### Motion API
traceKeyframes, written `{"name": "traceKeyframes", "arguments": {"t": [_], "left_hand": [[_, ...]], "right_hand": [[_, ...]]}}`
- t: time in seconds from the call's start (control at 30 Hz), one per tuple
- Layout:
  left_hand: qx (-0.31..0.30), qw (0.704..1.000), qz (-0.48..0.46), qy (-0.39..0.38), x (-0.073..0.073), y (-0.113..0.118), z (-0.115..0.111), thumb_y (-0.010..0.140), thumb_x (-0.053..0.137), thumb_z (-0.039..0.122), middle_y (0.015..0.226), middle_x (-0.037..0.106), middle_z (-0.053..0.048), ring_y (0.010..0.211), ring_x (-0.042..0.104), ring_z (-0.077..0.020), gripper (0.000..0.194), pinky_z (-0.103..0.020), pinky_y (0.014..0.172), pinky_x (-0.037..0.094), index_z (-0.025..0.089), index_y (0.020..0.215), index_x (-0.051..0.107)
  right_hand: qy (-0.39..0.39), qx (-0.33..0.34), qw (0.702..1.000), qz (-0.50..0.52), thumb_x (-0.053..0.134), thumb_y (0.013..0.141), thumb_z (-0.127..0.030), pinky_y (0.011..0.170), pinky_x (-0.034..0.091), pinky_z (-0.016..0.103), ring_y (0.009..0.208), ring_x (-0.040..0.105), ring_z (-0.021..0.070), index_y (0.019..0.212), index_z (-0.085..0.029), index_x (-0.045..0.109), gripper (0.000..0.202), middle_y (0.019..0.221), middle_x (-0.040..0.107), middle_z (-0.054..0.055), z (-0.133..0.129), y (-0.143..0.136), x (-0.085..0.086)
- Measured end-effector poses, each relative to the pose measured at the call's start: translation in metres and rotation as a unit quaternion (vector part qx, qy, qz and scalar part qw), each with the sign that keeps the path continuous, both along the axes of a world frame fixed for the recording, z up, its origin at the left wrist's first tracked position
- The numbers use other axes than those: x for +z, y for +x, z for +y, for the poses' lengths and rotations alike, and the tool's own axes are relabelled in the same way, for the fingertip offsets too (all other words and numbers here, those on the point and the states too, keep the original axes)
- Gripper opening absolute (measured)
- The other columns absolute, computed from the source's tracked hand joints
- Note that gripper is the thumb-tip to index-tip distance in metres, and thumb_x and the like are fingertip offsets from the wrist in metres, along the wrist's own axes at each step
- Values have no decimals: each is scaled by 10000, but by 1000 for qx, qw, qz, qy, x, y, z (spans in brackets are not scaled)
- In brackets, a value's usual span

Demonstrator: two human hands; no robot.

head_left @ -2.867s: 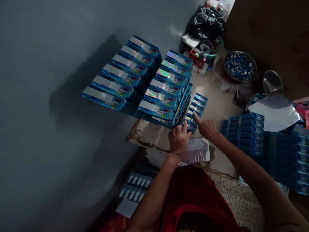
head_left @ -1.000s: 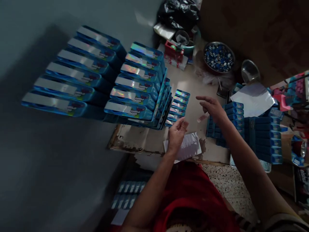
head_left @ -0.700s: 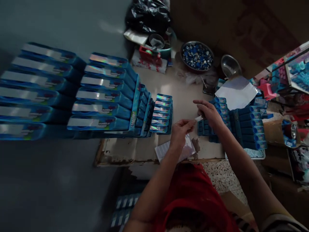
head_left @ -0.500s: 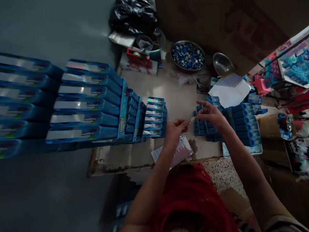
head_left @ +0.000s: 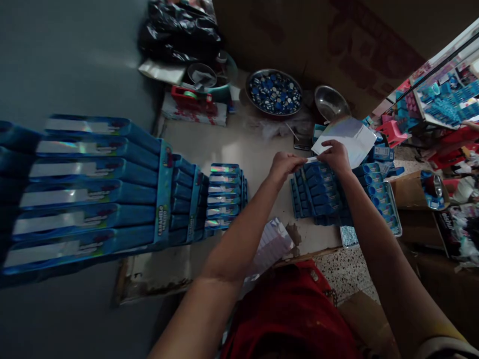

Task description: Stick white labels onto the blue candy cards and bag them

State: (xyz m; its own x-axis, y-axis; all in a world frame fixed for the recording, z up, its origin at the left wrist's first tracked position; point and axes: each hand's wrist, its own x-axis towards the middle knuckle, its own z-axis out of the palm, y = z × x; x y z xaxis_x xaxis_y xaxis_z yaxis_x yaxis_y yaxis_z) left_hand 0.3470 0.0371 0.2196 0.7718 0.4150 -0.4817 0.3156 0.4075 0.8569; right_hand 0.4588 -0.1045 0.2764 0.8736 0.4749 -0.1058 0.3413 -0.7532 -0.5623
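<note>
- Grey-blue wall filled the area well left of the left grip, and a pale, worn counter stretched beneath it.
- A large stack of blue boxes, "CARAMELO" printed on an edge, stood far to the left of that grip; more boxes beyond it were cut off by the picture's edge.
- Upper left of the grip sat a black plastic bag, with a red tape dispenser below it.
- Nearer the left grip, a smaller blue stack stood to its lower left, its ends shiny.
- Below the left grip, partly behind the forearm, lay a glossy sheet with rows of marks.
- Just above the left grip, at the back, a metal bowl held blue and silver pieces.
- Narrowed to a pinch, the left grip had one end of a white strip; the strip was between both grips, over the top of a blue bundle. Whether it touched the bundle could not be told.
- Closed at the strip's other end was the right grip, its fingers bent.
- Behind and right of the right grip lay a large white paper.
- Lower right of it stood blue tubes, then, farther right, a cardboard box.
</note>
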Motion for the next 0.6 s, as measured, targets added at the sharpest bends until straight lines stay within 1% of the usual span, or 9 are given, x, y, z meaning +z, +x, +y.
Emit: {"name": "traceKeyframes", "arguments": {"t": [0.1,0.17,0.33,0.47,0.6], "left_hand": [[10,1000,11,-7,-13,-3,-3,679,843,232,532,589,12,467,457,-68,214,-196,483,342,145,590,669],[10,1000,10,-6,-19,-3,-4,677,849,255,512,553,27,467,439,-67,223,-198,484,328,148,590,673],[10,1000,25,7,-22,3,-1,642,869,253,481,478,54,466,425,-75,221,-207,490,321,153,598,678],[11,1000,22,0,-24,4,-1,645,869,242,489,483,55,464,414,-74,191,-210,488,315,150,633,702],[11,1000,20,-19,-30,5,-5,653,881,250,503,494,58,466,414,-70,194,-209,492,326,150,658,715]], "right_hand": [[-9,-15,1000,-3,702,683,-147,767,561,326,813,720,211,1161,-163,658,479,791,734,-2,3,-3,-5],[-9,-17,1000,-1,696,694,-146,783,561,338,818,719,215,1162,-175,648,472,787,727,-7,2,-5,-6],[-1,-22,1000,-2,677,693,-136,797,548,345,824,703,210,1148,-184,635,459,793,715,-9,1,-4,-10],[-1,-21,1000,12,675,692,-147,793,537,345,817,689,207,1152,-177,622,464,794,705,-8,2,-3,-13],[-29,-8,1000,-2,680,698,-164,810,528,359,830,670,214,1156,-190,610,465,824,698,-2,3,0,-14]]}}
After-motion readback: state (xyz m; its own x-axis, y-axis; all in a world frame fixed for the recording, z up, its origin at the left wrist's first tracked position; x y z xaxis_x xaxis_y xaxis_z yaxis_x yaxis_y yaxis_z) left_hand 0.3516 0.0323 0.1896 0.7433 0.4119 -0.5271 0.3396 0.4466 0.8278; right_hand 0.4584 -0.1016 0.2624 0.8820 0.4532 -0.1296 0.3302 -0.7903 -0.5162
